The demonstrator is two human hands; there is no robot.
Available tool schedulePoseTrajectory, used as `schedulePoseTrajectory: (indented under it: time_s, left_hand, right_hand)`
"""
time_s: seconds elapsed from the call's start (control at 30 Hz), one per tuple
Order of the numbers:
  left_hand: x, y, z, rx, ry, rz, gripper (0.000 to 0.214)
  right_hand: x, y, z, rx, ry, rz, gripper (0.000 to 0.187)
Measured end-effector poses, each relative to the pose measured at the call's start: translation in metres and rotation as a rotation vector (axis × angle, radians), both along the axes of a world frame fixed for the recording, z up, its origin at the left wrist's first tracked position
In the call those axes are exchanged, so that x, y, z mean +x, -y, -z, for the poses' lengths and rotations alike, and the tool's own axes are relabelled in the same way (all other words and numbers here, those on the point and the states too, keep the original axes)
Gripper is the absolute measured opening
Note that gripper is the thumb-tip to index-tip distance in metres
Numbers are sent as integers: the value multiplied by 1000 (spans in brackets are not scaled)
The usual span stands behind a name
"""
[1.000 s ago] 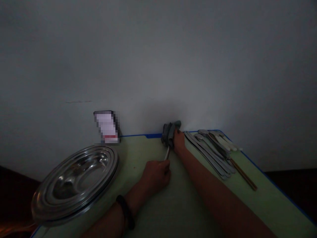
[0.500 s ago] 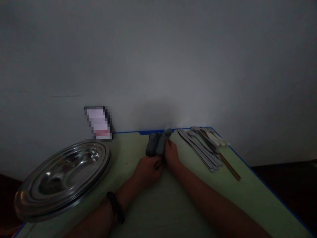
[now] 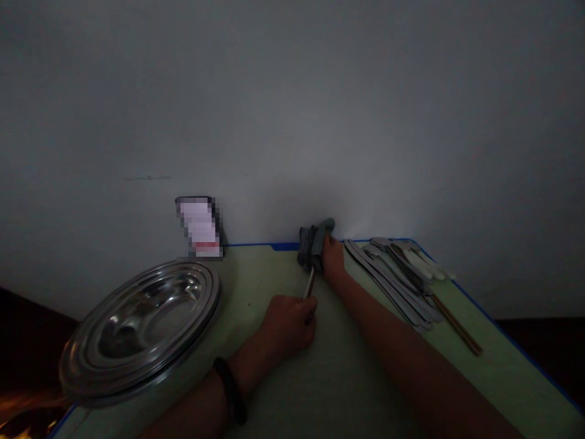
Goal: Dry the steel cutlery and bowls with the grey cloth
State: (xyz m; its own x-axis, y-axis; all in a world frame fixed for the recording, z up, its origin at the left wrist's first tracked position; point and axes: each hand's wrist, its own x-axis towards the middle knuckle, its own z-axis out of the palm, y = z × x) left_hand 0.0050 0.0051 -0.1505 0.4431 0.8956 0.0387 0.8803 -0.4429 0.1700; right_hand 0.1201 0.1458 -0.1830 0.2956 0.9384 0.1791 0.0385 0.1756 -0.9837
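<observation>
My left hand (image 3: 290,323), with a black band on the wrist, is closed around one end of a slim metal piece of cutlery (image 3: 309,284). Its far end disappears into a folded grey cloth (image 3: 307,247), so I cannot tell whether it is a spoon, fork or knife. My right hand (image 3: 333,259) grips that cloth around the cutlery, further from me than the left. Just right of the right hand, several metal knives (image 3: 381,277) lie side by side on the pale green table (image 3: 256,280).
At the left stand stacked, shiny steel plates (image 3: 137,390). A phone (image 3: 198,225), its screen blurred out, leans on the grey wall (image 3: 292,122). Beyond the knives lie metal spoons (image 3: 381,242), white-handled utensils (image 3: 429,265) and brown chopsticks (image 3: 457,324). Blue edging runs round the table.
My hands have drawn apart: the right with the cloth is further away, the left nearer me. A stretch of metal cutlery now shows between them. The whole view has shifted slightly.
</observation>
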Motion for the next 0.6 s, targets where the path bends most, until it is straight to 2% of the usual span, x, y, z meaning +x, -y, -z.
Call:
schedulePoseTrajectory:
  time_s: [0.13, 0.27, 0.4, 0.53, 0.6]
  left_hand:
    - [-3, -3, 2, 11, 104, -27, 11]
    - [-5, -6, 6, -1, 288, -44, 20]
    - [-4, -5, 7, -30, 531, -22, 20]
    - [0, -6, 2, -148, 852, -233, 8]
    - [3, -9, 0, -220, 874, -322, 10]
  right_hand:
    - [-2, 16, -9, -16, 39, -1, 42]
    - [0, 47, -12, -28, 43, -50, 40]
    - [6, 73, -11, -41, -53, -149, 42]
    - [9, 75, -7, -54, -179, -153, 44]
    - [7, 72, -4, -37, -240, -134, 44]
